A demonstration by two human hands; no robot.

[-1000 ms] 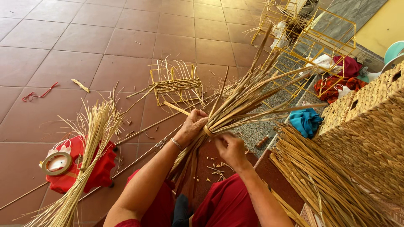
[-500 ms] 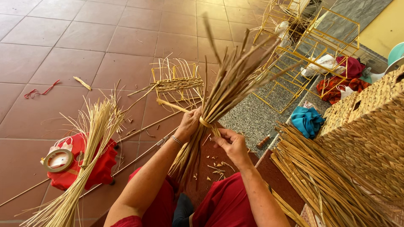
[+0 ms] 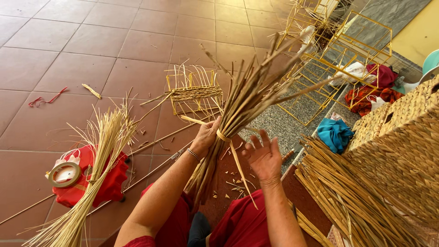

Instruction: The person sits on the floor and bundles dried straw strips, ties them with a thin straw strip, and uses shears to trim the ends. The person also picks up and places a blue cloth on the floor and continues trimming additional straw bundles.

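Observation:
My left hand (image 3: 206, 134) grips a thick bundle of dried brown reeds (image 3: 244, 103) at its waist, where a pale strip is wrapped around it. The bundle stands nearly upright and fans out at the top. My right hand (image 3: 263, 155) hovers just to the right of the bundle with fingers spread, holding nothing. One loose pale strip hangs down from the wrap between my hands. My lap in red cloth lies below.
A half-woven frame with upright stakes (image 3: 194, 93) lies on the red tiles ahead. A pale straw sheaf (image 3: 98, 155) rests over a red object with a tape roll (image 3: 64, 174) at left. Yellow wire frames (image 3: 334, 50), a woven basket (image 3: 402, 142) and flat reeds (image 3: 347, 201) crowd the right.
The bundle has swung from leaning right to nearly upright. My right hand has let go of it and opened beside it.

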